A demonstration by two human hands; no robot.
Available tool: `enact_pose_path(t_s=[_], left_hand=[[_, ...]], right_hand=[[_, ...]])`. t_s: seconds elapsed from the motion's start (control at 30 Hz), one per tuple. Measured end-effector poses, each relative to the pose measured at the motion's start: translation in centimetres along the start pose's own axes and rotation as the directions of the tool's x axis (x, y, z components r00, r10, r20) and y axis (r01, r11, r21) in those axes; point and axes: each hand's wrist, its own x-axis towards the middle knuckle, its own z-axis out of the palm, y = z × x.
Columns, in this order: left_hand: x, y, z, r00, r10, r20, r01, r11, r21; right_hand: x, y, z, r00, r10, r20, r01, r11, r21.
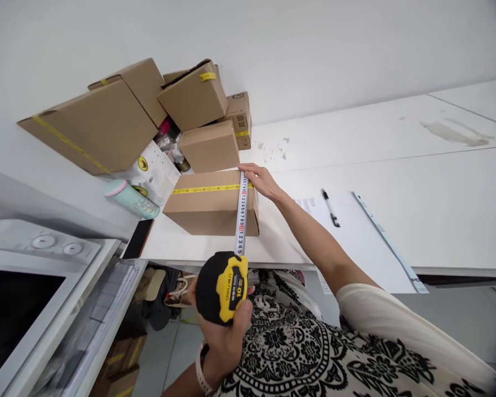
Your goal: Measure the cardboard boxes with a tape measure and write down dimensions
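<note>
My left hand is wrapped around a black and yellow tape measure, held in front of the table edge. Its white blade is pulled out across the top of a brown cardboard box, near the box's right end. At the far edge of that box, the fingers of my right hand hold the blade's end down; the very tip is hidden under them. Yellow tape runs along the box top, crossing under the blade.
Several cardboard boxes are stacked by the wall. Beside the measured box are a mint bottle and a phone. Paper sheets with a black pen lie on the white table. A white appliance stands at left.
</note>
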Motion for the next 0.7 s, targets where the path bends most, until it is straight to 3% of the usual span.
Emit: enact_pose_path(t_s=[0.17, 0.7], left_hand=[[-0.3, 0.3, 0.4, 0.997, 0.026, 0.075, -0.021, 0.997, -0.072], [-0.1, 0.5, 0.5, 0.996, 0.033, 0.079, -0.024, 0.993, -0.112]], right_hand=[[-0.2, -1.0, -0.4, 0.999, 0.04, 0.017, -0.041, 0.997, 0.068], [-0.1, -1.0, -0.5, 0.998, 0.061, -0.012, -0.059, 0.989, 0.132]])
